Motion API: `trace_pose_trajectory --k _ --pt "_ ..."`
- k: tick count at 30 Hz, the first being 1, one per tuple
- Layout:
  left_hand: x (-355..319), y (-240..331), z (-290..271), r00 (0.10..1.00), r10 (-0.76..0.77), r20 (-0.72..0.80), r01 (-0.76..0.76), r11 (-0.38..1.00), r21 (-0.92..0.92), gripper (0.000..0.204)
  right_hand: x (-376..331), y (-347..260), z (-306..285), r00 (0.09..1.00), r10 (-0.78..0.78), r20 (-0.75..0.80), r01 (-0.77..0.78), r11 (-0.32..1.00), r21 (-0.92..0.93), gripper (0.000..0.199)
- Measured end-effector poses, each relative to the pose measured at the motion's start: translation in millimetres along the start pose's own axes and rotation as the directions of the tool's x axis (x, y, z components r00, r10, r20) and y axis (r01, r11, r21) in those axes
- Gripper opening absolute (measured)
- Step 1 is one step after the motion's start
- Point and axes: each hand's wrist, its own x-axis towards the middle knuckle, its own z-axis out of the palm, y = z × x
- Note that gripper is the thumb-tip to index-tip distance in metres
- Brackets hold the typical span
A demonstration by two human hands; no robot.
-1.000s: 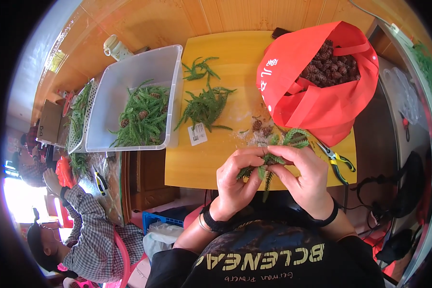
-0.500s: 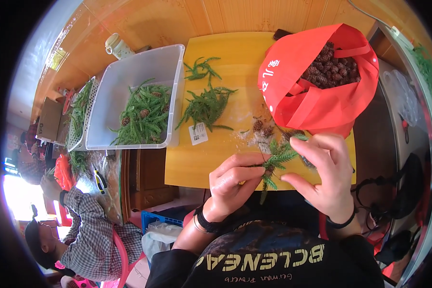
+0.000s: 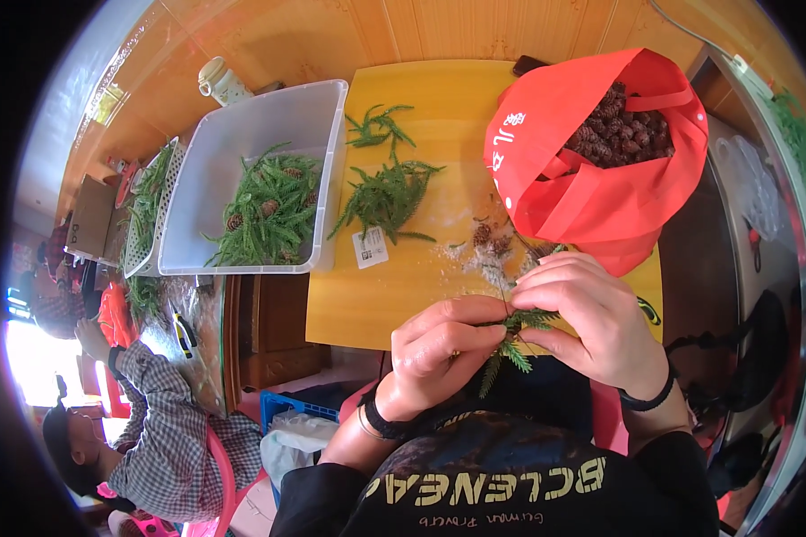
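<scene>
Both hands pinch one green sprig (image 3: 515, 333): left hand (image 3: 439, 353) and right hand (image 3: 591, 318) should hold it softly, near the yellow table (image 3: 421, 286).

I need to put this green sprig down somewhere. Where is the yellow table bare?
Bare: the yellow table near its front edge, left of the hands. Also the far strip beyond the loose sprigs. Crowded: around the red bag and scattered cones.
</scene>
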Motion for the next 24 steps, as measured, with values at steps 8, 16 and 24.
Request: trace_pose_trajectory --k 8,16,24 --pt "1.3 1.6 -1.1 0.999 0.037 0.005 -0.037 0.999 0.000 0.023 1.8 3.2 0.1 0.996 0.036 0.076 -0.046 0.989 0.137 0.025" --pt "2.8 4.2 -2.6 0.999 0.032 0.021 -0.032 0.999 0.016 0.020 0.5 0.8 2.9 0.994 0.094 0.047 -0.102 0.969 0.226 0.019" --pt "0.4 1.5 -1.1 0.999 0.033 0.002 -0.033 0.999 -0.004 0.020 -0.4 -3.6 4.9 0.996 0.085 0.019 -0.087 0.988 0.128 0.015"
